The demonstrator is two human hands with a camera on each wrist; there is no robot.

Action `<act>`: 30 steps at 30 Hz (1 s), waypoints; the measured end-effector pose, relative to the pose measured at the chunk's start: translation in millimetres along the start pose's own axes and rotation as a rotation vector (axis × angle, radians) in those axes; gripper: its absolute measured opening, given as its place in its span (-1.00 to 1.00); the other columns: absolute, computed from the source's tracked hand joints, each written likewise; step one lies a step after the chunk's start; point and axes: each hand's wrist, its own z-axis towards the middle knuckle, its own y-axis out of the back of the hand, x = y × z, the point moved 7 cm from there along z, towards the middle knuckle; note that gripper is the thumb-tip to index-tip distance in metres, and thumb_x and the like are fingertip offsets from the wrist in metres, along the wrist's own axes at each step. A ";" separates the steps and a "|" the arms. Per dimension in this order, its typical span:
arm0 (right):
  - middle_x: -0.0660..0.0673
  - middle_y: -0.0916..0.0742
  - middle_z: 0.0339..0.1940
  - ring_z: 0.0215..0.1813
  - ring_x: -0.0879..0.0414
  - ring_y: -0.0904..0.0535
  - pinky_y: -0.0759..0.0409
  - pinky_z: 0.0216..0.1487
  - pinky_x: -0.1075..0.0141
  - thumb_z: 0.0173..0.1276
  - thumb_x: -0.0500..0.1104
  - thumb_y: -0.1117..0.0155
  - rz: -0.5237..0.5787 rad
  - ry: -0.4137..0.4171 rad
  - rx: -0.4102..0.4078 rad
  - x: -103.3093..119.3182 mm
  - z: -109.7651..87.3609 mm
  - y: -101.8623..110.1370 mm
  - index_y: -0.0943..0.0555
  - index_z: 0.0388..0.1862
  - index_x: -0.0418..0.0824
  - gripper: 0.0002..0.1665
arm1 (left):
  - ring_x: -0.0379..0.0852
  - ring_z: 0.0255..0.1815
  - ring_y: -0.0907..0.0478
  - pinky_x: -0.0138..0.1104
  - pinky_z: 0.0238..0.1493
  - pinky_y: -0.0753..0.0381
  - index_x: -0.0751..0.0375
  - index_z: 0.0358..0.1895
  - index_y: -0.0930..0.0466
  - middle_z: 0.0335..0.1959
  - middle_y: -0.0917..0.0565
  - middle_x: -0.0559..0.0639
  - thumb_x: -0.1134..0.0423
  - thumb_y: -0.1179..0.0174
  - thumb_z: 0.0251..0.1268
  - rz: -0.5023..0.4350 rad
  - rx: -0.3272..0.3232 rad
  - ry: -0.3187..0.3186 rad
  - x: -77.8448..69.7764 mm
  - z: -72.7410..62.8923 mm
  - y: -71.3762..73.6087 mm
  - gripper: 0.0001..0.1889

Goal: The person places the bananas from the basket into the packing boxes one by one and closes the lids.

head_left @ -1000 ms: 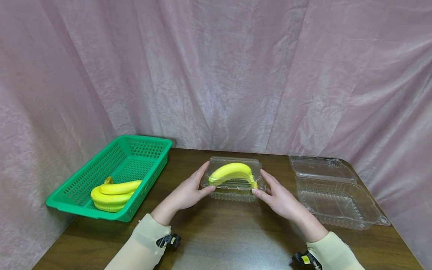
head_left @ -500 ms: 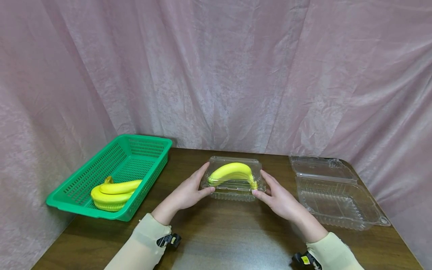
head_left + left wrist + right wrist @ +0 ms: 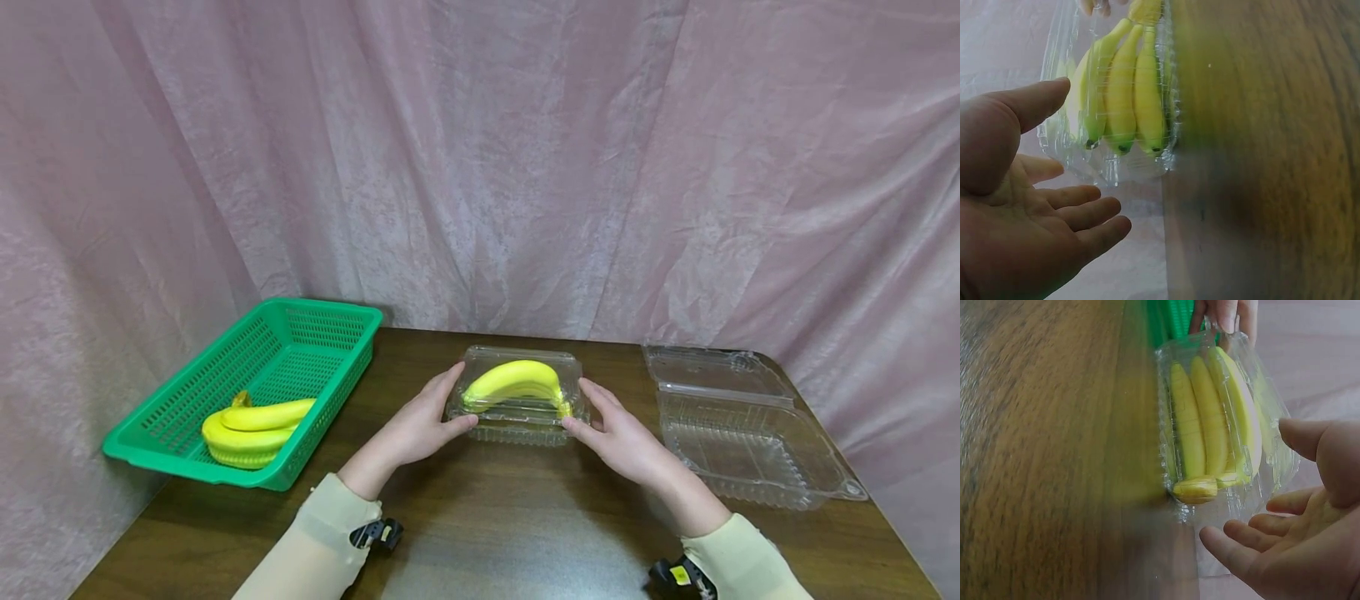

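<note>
A clear plastic clamshell box (image 3: 487, 434) stands mid-table with its lid down. Inside lies a bunch of yellow bananas (image 3: 517, 382), whose separate fruits show through the side wall in both wrist views. My left hand (image 3: 420, 425) is at the box's left end, fingers extended and thumb near the front corner. At the opposite end, my right hand (image 3: 618, 437) mirrors it, its thumb by the front rim close to the banana stem. Both wrist views show relaxed, spread fingers beside the box (image 3: 1110, 169).
On the left, a green plastic basket (image 3: 161, 421) contains another banana bunch (image 3: 251, 433). A second clear clamshell box (image 3: 750, 442) lies with its lid folded back at the table's right edge. Behind the wooden table (image 3: 517, 533) hangs a pink curtain (image 3: 480, 167).
Both hands stay at the ends of the box, and the right thumb has shifted very slightly. The box, bananas and basket keep their places.
</note>
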 end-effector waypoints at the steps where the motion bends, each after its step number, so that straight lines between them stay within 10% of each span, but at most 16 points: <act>1: -0.40 -0.10 0.82 0.73 -0.40 -0.19 -0.28 0.63 -0.28 0.75 0.12 -0.26 0.001 -0.005 -0.004 -0.4 0.2 0.7 -0.01 0.84 -0.35 0.03 | 0.24 0.74 -0.19 0.19 0.63 -0.29 0.14 0.85 0.05 0.78 -0.14 0.26 -0.03 -0.40 0.60 -0.001 0.002 0.003 -0.1 -0.1 0.7 0.02; 13: -0.48 -0.37 0.69 0.66 -0.41 -0.33 -0.31 0.59 -0.34 0.76 0.06 -0.22 -0.047 -0.069 -0.027 -4.2 1.1 3.9 -0.14 0.81 -0.35 -0.09 | 0.26 0.72 -0.23 0.24 0.63 -0.26 0.23 0.76 -0.21 0.72 -0.29 0.26 -0.12 -0.12 0.78 -0.062 -0.012 0.099 3.4 -2.3 12.0 -0.25; 30: -0.41 -0.31 0.72 0.62 -0.37 -0.42 -0.46 0.49 -0.29 0.69 -0.01 -0.24 -0.001 -0.142 -0.083 -12.5 -0.8 4.0 -0.21 0.78 -0.18 -0.17 | 0.15 0.32 -0.66 0.14 0.31 -0.62 0.14 0.54 -0.43 0.30 -0.71 0.18 0.23 -0.23 0.65 -0.065 -0.065 0.133 11.8 1.0 6.9 -0.50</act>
